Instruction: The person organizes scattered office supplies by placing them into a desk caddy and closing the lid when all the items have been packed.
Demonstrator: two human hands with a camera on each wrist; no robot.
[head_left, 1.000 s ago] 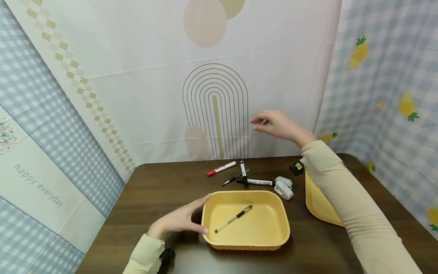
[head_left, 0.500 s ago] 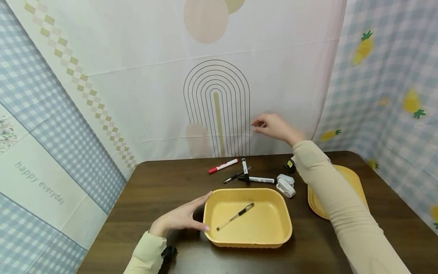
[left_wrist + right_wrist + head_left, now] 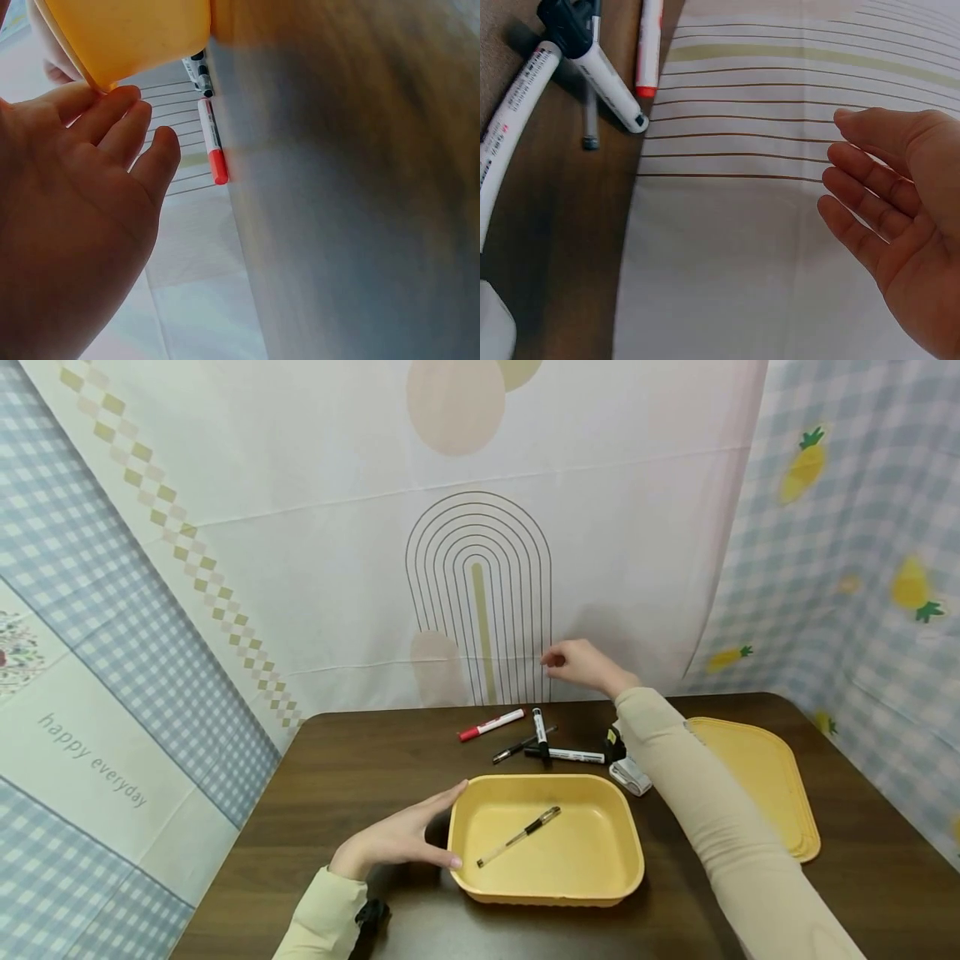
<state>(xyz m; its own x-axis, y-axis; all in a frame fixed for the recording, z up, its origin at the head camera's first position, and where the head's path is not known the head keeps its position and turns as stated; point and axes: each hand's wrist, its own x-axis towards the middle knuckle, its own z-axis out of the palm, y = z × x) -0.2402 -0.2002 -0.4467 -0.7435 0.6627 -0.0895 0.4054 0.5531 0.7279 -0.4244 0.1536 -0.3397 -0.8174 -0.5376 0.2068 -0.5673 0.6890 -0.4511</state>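
A dark brown wood-grain table (image 3: 315, 793) carried everything. At its near middle stood a yellow rectangular box (image 3: 555, 877) with rounded corners; at the right lay a flat yellow round-cornered panel (image 3: 765, 785), partly hidden. Toward the far edge lay a white marker with a red cap (image 3: 492, 725) and a slim black-and-clear pen (image 3: 510, 752). One black-capped white marker (image 3: 538, 727) crossed that pen and a second black-capped white marker (image 3: 576, 756), whose right end pointed toward a small white object (image 3: 632, 777).

Two hands (image 3: 401, 839), three markers (image 3: 564, 755), two pens (image 3: 534, 827), one tray (image 3: 577, 868), one lid (image 3: 757, 768), at least one white gadget (image 3: 630, 777), one table (image 3: 360, 793).
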